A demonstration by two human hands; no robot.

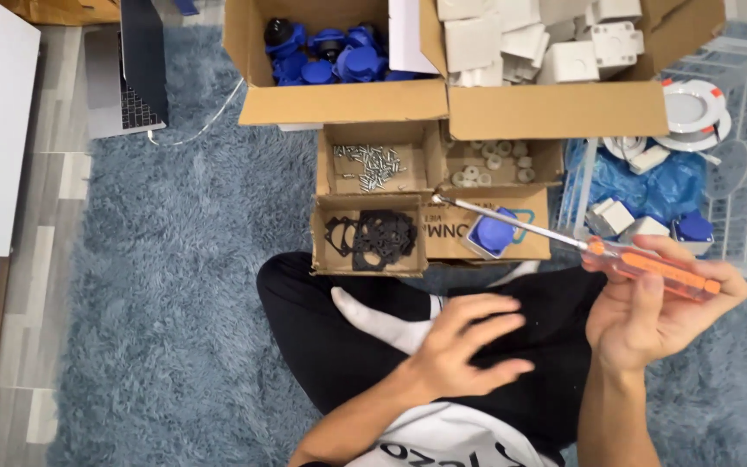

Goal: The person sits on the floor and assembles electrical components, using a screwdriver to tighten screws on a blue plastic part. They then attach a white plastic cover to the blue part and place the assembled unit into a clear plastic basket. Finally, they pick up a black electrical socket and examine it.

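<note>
Gripping screwdriver [650, 268], right hand [650, 320] clenched; left hand [469, 342] hovered empty over lap; socket [490, 233] sat near box's front edge.

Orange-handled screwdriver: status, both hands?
Right hand gripping orange-handled screwdriver, shaft pointing at small cardboard trays. Left hand empty, fingers spread over black-trousered knee. Nothing between tip and trays.

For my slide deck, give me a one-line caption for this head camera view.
Seated on a blue rug, right hand holds an orange-handled screwdriver; left hand rests open above boxes of parts.
</note>
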